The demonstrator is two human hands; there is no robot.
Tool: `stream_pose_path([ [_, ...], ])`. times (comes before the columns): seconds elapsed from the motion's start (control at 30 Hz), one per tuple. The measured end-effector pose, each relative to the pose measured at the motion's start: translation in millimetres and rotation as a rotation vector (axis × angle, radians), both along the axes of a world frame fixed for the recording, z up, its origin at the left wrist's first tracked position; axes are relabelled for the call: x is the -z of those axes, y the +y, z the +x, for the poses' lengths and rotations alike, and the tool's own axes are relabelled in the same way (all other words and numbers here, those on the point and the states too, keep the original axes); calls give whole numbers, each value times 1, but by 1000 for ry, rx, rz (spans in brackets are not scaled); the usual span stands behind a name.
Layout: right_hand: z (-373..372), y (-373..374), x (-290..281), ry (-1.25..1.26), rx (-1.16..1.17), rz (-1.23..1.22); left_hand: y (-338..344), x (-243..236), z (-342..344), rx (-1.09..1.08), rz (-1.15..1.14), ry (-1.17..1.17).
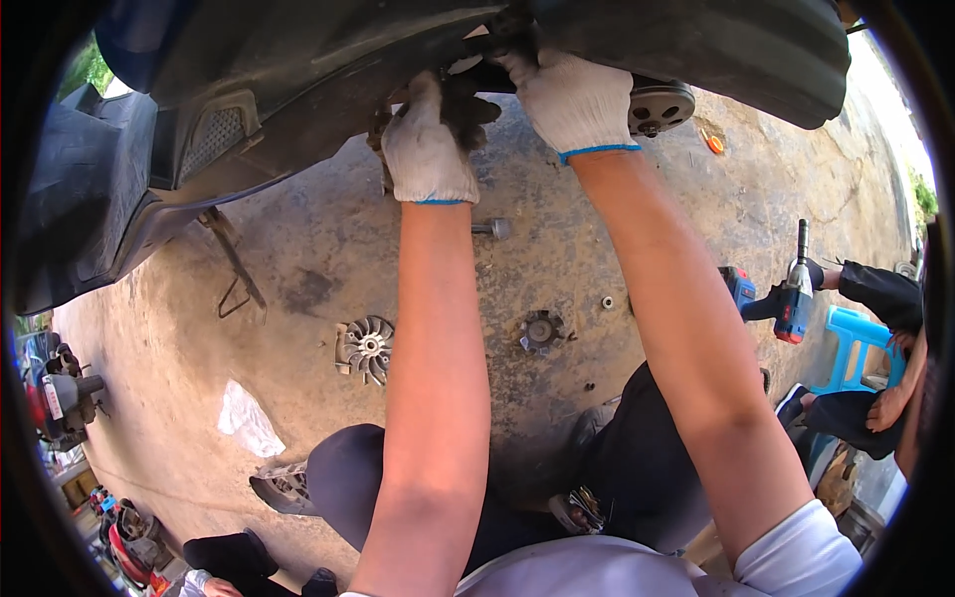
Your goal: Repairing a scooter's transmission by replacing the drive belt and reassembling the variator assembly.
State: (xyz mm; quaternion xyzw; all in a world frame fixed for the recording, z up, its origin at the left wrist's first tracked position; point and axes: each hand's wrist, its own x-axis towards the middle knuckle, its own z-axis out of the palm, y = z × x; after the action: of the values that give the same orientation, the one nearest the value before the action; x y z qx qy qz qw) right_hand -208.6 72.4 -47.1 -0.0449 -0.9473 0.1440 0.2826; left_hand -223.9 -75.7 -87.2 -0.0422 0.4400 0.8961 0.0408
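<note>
Both my hands wear white knit gloves with blue cuffs and blackened fingers, and reach up to the underside of a dark scooter body [348, 90]. My left hand [430, 149] is at a dark, greasy part below the panel, its fingers curled with the thumb raised; what they hold blends into the dark glove. Farther right and higher, my right hand [577, 99] presses up to the panel's lower edge. Its fingertips are blurred and partly hidden in shadow. Just beside it, a round metal clutch drum [662, 107] with holes shows under the panel.
On the concrete floor lie a finned fan pulley [370, 345], a smaller dark round part [542, 332], a metal cylinder [493, 229], a small ring [607, 302] and a white cloth [249, 418]. At right are a blue impact wrench [793, 306], a blue stool [848, 343] and a seated person.
</note>
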Motion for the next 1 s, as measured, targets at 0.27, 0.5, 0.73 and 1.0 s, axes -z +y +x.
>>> stream_pose_path([
  [0.27, -6, -18, -6, 109, -44, 13, 12, 6, -3, 52, 266, -21],
  [0.5, -6, -14, -6, 206, 7, 0, -11, -47, -2, 16, -1521, 115],
  [0.73, -4, -15, -7, 139, -52, -88, -24, -19, -23, 67, -1712, 329],
  [1.0, -4, -29, -8, 98, -41, -89, -12, -1, -21, -59, -415, -30],
])
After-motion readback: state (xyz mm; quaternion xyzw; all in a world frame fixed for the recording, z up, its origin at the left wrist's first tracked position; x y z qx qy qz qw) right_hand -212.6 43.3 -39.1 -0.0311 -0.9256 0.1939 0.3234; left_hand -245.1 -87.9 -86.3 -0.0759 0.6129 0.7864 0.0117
